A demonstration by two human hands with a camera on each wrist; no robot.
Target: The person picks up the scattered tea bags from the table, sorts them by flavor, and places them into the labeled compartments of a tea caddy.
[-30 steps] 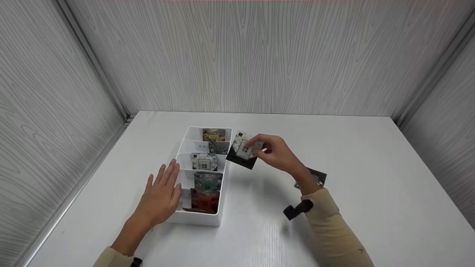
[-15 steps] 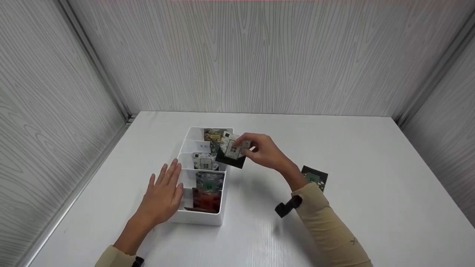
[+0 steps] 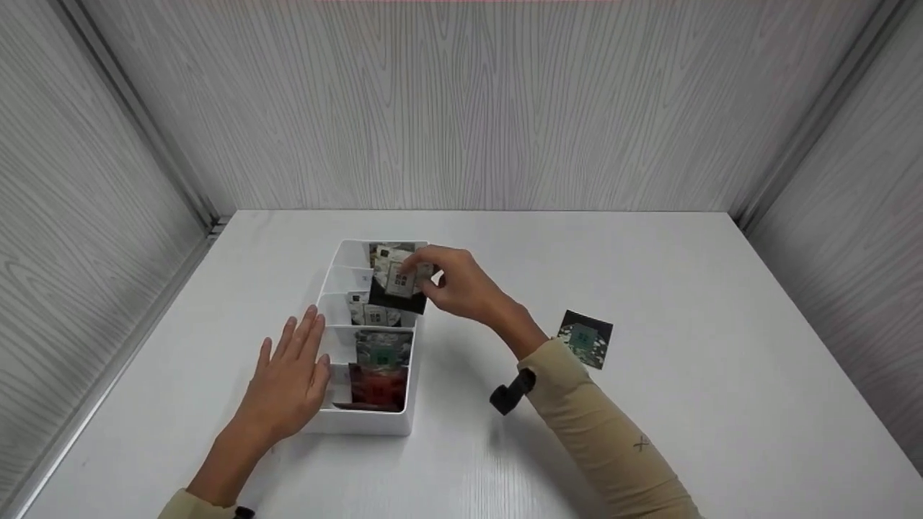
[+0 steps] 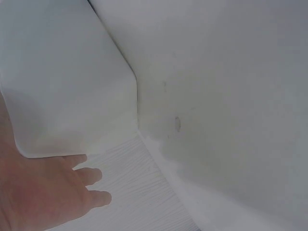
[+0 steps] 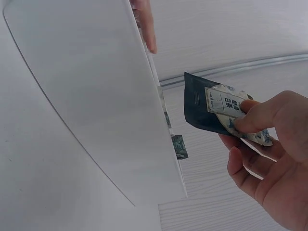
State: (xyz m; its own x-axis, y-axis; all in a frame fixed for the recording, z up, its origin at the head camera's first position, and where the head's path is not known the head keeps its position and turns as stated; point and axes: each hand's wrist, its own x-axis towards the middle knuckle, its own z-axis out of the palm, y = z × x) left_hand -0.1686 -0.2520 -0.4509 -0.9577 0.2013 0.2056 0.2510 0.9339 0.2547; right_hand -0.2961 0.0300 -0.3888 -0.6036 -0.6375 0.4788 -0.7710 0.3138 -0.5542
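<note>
My right hand (image 3: pixel 461 285) pinches a small tea sachet (image 3: pixel 396 282) between thumb and fingers. White with a floral print and a pale label, it has a black lower end. It is held above the rear compartments of a white divided box (image 3: pixel 360 424), and the right wrist view shows it clear of the box's edge. My left hand (image 3: pixel 285 386) lies along the box's left side with straight fingers. Inside the box stand a red sachet (image 3: pixel 378 387), a grey-green one and a white one (image 3: pixel 373 313). The second compartment from the back is mostly hidden by the held sachet.
A dark sachet with a green label (image 3: pixel 585 340) lies on the white table (image 3: pixel 685 404), right of the box and beside my right forearm. Pale wood-grain panels (image 3: pixel 461 108) enclose the table at the back and sides.
My right hand has carried the sachet leftward, from beside the box to over its rear compartments. The sachet on the table has come out from behind my forearm. My left hand stays against the box.
</note>
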